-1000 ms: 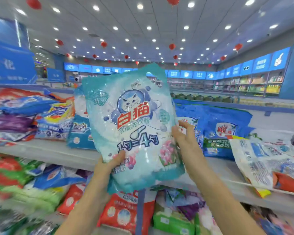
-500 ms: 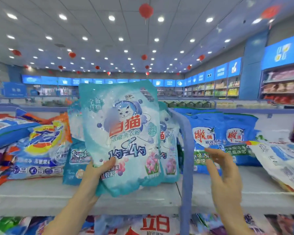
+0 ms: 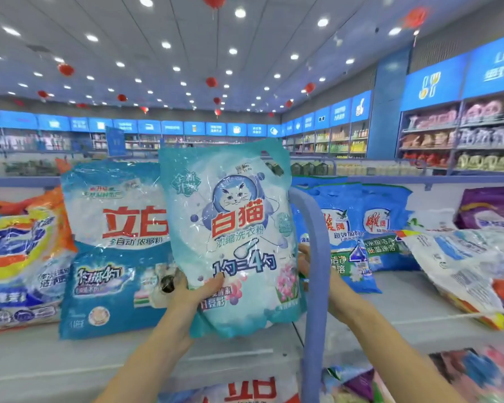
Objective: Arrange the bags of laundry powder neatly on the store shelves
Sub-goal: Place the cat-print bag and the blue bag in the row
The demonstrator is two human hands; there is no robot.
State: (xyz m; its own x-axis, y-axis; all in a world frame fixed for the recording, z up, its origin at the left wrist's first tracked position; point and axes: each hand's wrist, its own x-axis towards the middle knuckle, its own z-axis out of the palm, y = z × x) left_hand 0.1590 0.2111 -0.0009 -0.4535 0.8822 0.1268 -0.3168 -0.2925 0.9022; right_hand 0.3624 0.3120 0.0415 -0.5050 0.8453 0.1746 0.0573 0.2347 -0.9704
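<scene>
I hold a teal and white laundry powder bag with a cat face and red characters [image 3: 233,228] upright over the white shelf [image 3: 70,359]. My left hand [image 3: 192,292] grips its lower left corner, thumb on the front. My right hand [image 3: 339,295] reaches to the bag's right edge; the fingers are hidden behind the bag and the blue divider post [image 3: 317,286]. Just left of the held bag, a blue and white bag with red characters [image 3: 114,257] stands on the shelf.
An orange and yellow bag [image 3: 18,251] leans at the far left. Right of the post stand two blue bags [image 3: 370,228]; a white bag [image 3: 463,266] lies tilted and a purple bag [image 3: 489,207] sits behind it. More bags [image 3: 250,391] fill the lower shelf.
The view has come closer to the shelf. The cat bag has shifted right, up against the divider post. My right hand, open and apart before, has come in to the bag's right edge.
</scene>
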